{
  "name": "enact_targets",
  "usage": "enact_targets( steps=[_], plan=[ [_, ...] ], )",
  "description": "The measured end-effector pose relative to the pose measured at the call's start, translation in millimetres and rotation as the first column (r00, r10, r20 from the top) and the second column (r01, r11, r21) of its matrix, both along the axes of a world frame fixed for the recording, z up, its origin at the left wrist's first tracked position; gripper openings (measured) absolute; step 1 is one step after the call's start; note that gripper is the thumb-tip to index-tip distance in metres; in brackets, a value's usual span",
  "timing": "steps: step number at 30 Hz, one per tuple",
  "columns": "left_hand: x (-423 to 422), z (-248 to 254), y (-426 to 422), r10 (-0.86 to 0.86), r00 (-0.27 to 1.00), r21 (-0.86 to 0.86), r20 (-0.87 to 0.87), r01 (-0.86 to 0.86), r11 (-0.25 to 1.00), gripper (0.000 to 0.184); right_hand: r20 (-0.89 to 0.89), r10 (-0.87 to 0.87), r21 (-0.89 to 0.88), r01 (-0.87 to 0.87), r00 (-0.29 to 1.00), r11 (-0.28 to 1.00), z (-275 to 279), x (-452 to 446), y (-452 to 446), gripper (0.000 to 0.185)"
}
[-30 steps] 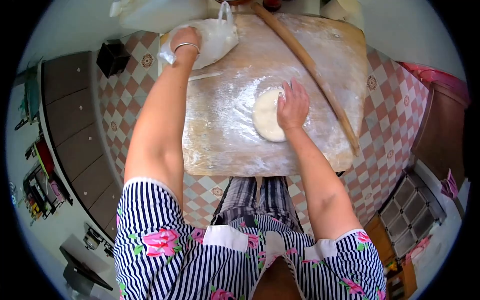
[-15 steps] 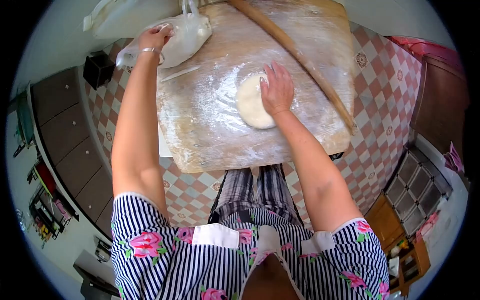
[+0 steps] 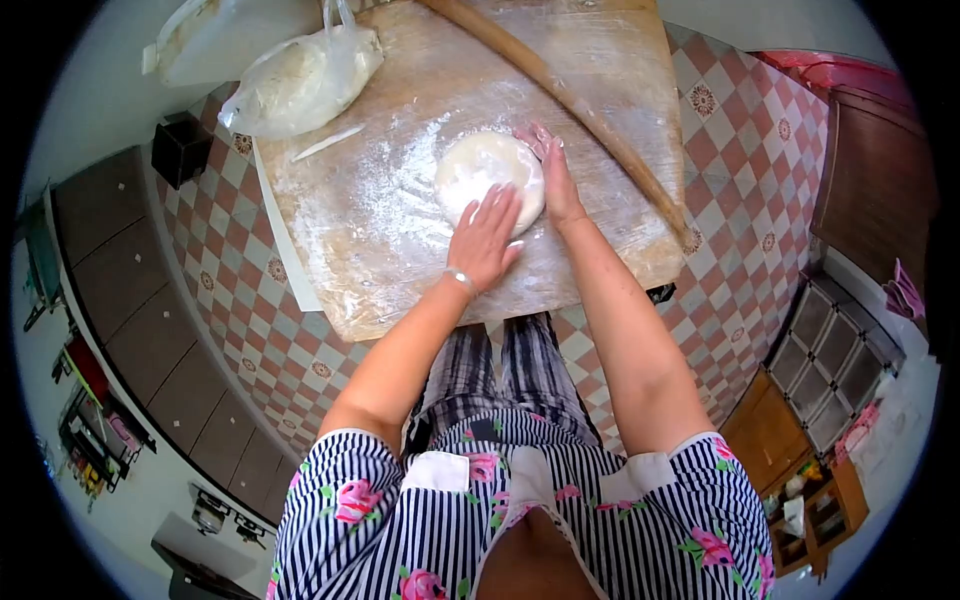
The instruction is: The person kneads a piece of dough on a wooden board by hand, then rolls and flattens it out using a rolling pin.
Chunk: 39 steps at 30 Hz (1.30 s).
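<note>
A round, flattened piece of dough [image 3: 470, 172] lies on the floured wooden board [image 3: 370, 270], with loose flour scattered over its top. My left hand [image 3: 485, 235] rests flat on the lower part of the dough, fingers stretched out. Along the dough's right edge, my right hand [image 3: 556, 172] is held on its side with the fingers extended, touching or nearly touching the rim. Neither hand grips anything.
A clear plastic bag of flour [image 3: 305, 85] sits at the board's upper left, near a pale plastic container [image 3: 225, 40]. A long wooden rolling pin [image 3: 570, 100] lies slanted across the right side. A thin white strip [image 3: 328, 143] lies near the bag.
My left hand has left the flour bag and come down onto the dough. My right hand has shifted from the dough's top to its right edge. Flour now covers the dough.
</note>
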<state>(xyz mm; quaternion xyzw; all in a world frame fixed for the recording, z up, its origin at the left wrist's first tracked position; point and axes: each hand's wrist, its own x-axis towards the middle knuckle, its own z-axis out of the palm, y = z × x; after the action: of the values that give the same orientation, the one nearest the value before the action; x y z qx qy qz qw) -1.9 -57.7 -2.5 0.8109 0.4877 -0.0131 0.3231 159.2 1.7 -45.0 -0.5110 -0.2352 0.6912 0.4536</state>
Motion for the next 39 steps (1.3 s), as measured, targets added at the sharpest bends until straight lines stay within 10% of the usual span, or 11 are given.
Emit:
enact_targets(
  steps=[6, 12, 15, 22, 26, 28, 33, 36, 39],
  plan=[
    [-7.0, -20.3, 37.2, 0.427, 0.904, 0.203, 0.027, -0.423, 0.883, 0.078, -0.077, -0.027, -0.030, 0.025, 0.997, 0.999, 11.3, 2.7, -3.4, 0.081],
    [55.6, -22.6, 34.4, -0.057, 0.997, 0.148, -0.045, 0.063, 0.987, 0.068, -0.227, -0.155, -0.147, 0.123, 0.962, 0.981, 13.0, 21.4, -3.4, 0.082],
    [28.2, -25.9, -12.1, -0.052, 0.997, 0.124, 0.051, 0.045, 0.991, 0.071, -0.194, -0.151, -0.184, 0.115, 0.969, 0.976, 9.7, 28.0, -11.7, 0.081],
    [20.1, -26.8, 65.8, 0.471, 0.882, 0.237, -0.008, -0.456, 0.858, 0.068, -0.229, -0.180, -0.192, 0.137, 0.957, 0.972, 12.0, 27.4, -15.8, 0.077],
    [61.2, -24.4, 59.4, -0.005, 0.998, 0.174, -0.064, 0.016, 0.985, 0.062, -0.202, -0.256, -0.244, 0.204, 0.945, 0.948, 4.0, 28.8, -19.9, 0.077],
    [51.0, -27.3, 42.1, -0.115, 0.989, 0.191, -0.089, 0.130, 0.973, 0.064, -0.032, -0.253, -0.371, 0.224, 0.967, 0.901, 13.6, 23.7, -28.3, 0.075],
    [-3.5, -10.6, 79.3, 0.317, 0.949, 0.149, -0.003, -0.313, 0.938, 0.065, 0.352, 0.156, -0.616, 0.103, 0.923, 0.781, 36.2, -12.0, -63.1, 0.057],
    [-26.6, -22.2, 79.1, 0.512, 0.850, 0.079, 0.123, -0.523, 0.849, 0.062, 0.763, 0.125, -0.201, 0.049, 0.634, 0.978, -6.5, -30.6, -86.0, 0.047],
    [-39.1, -20.4, 37.8, 0.775, 0.627, 0.004, 0.073, -0.778, 0.629, 0.062, 0.816, 0.120, -0.034, -0.160, 0.566, 0.986, 46.6, -27.2, -36.7, 0.042]
  ],
)
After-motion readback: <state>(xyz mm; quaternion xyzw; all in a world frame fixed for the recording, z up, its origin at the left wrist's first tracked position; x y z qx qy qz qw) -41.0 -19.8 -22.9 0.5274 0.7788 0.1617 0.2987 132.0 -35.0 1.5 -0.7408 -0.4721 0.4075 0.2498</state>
